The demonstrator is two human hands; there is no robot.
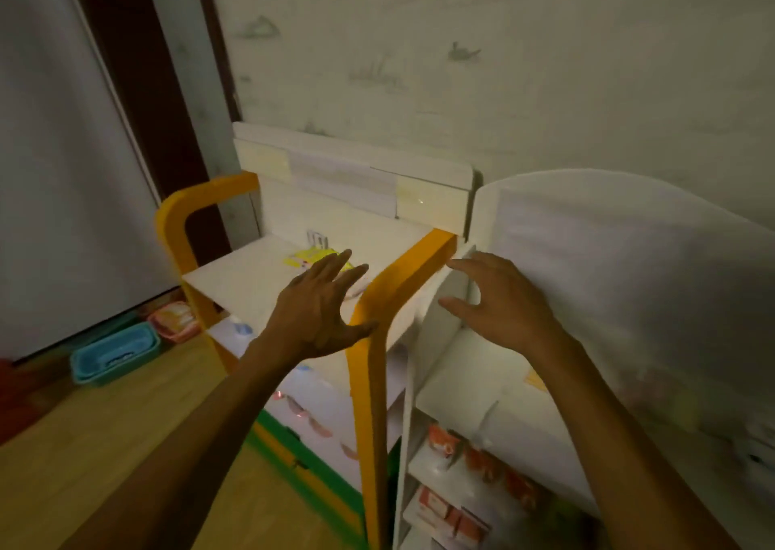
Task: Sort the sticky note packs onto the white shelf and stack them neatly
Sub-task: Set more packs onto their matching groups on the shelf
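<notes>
One yellow pack (312,257) lies on the shelf (251,281) just beyond my left hand (321,312); both hands, right hand (499,302) included, spread, holding nothing.

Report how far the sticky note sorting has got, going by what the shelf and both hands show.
Done: one yellow pack lies on the top board of the white shelf, with something pale beside it that is too blurred to name. In hand: nothing; the left hand and right hand are both spread open and hold no pack. Left: no stack shows yet, and no further loose packs are identifiable.
</notes>
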